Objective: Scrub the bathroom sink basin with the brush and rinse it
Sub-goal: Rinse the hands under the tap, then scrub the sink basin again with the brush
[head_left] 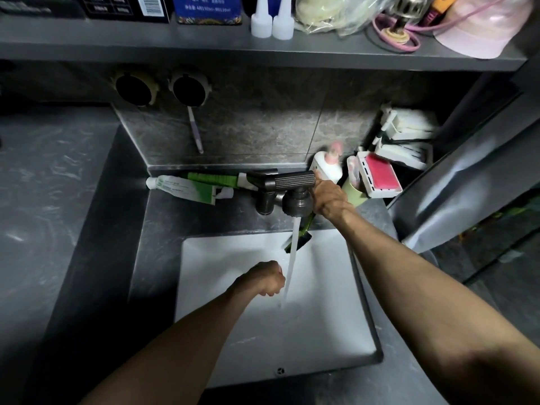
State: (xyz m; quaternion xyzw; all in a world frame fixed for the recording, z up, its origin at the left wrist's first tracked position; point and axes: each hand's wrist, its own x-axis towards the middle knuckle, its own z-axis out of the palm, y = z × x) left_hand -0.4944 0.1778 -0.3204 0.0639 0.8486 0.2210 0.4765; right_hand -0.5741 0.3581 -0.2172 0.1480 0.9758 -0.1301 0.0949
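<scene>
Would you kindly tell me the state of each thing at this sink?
faucet: running.
stream: falling into the sink basin.
brush: gripped, head hanging at the basin's back edge.
right hand: holds the brush, touching the faucet.
left hand: fingers curled beside the stream, nothing seen held.
toothpaste tube: lying flat, capped.

- left hand: fingers curled into a loose fist, knuckles up, holding nothing; bare left forearm extended forward.
- right hand: reached farther forward, back uppermost, fingers curled round the brush handle; arm nearly straight.
</scene>
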